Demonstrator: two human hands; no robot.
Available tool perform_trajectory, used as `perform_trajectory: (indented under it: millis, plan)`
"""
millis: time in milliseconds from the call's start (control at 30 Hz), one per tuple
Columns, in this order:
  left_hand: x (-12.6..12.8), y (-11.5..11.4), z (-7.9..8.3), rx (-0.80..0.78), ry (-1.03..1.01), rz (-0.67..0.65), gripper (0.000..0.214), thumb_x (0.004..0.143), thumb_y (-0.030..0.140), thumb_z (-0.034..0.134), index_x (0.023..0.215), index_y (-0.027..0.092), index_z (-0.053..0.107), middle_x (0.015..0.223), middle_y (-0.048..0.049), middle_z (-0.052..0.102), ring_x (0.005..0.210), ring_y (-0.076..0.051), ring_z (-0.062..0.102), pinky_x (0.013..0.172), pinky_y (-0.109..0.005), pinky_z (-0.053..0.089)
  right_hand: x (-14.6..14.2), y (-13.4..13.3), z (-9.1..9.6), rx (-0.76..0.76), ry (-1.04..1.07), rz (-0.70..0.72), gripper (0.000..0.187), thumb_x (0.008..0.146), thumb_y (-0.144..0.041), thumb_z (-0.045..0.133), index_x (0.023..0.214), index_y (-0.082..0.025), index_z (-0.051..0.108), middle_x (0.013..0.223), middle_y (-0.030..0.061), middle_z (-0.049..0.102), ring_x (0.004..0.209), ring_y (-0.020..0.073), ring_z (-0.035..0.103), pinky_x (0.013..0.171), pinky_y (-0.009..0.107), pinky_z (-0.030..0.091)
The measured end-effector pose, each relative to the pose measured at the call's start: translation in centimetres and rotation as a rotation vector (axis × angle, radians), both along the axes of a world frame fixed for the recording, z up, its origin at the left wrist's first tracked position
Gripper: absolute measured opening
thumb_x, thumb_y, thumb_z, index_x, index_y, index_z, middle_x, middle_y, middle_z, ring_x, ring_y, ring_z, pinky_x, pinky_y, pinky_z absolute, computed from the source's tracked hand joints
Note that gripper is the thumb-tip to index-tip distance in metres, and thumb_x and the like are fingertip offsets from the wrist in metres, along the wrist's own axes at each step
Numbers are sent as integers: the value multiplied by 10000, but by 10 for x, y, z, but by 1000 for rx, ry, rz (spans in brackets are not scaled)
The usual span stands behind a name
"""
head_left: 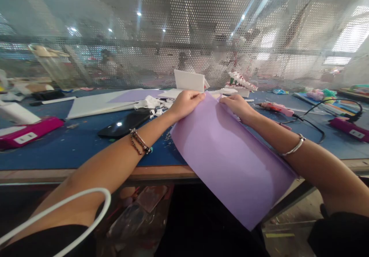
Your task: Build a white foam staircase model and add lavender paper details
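Observation:
A large sheet of purple paper (230, 153) slants from above the table down over its front edge toward my lap. My left hand (188, 102) pinches its far left corner between thumb and fingers. Close by, my right hand (238, 106) grips the far right part of the same sheet, its fingertips partly hidden behind the paper. Torn white paper scraps (152, 103) lie just left of my left hand. Beyond both hands a folded white card (188, 80) stands upright on the blue table (155, 149).
A black phone (125, 124) lies left of the sheet, before white and purple sheets (98, 102). At right are a red glue gun (276, 109) with a black cord and a magenta power strip (350, 129); another magenta strip (31, 132) sits left. A perforated metal screen (187, 30) stands behind.

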State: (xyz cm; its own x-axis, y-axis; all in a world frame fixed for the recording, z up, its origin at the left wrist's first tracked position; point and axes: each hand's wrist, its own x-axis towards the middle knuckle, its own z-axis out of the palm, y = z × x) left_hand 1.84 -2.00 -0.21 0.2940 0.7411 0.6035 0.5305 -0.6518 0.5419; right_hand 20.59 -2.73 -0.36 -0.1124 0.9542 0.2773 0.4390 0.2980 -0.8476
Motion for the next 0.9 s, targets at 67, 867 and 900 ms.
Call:
perform_trajectory:
  millis: [67, 867, 900]
  plan:
    - [-3, 0, 4, 39, -2, 30, 365, 805, 380, 449, 521, 178, 343, 526, 32, 292, 505, -93, 279, 487, -241, 199, 4, 4, 1, 24, 14, -10, 228, 748, -243, 490, 552, -149, 559, 400, -50, 399, 359, 59, 323, 387, 217, 224]
    - [-16, 13, 8, 183, -18, 110, 366, 802, 373, 448, 518, 185, 314, 533, 32, 258, 524, -107, 267, 514, -268, 185, 5, 3, 1, -141, -26, 84, 296, 814, -345, 474, 598, -160, 555, 559, 43, 577, 447, 124, 505, 426, 245, 344]
    - [-17, 14, 8, 189, -23, 114, 371, 802, 371, 452, 513, 185, 310, 532, 33, 251, 523, -107, 263, 517, -270, 182, 6, 6, 1, -150, -13, 62, 282, 812, -334, 475, 608, -158, 559, 560, 42, 577, 450, 126, 507, 430, 247, 344]
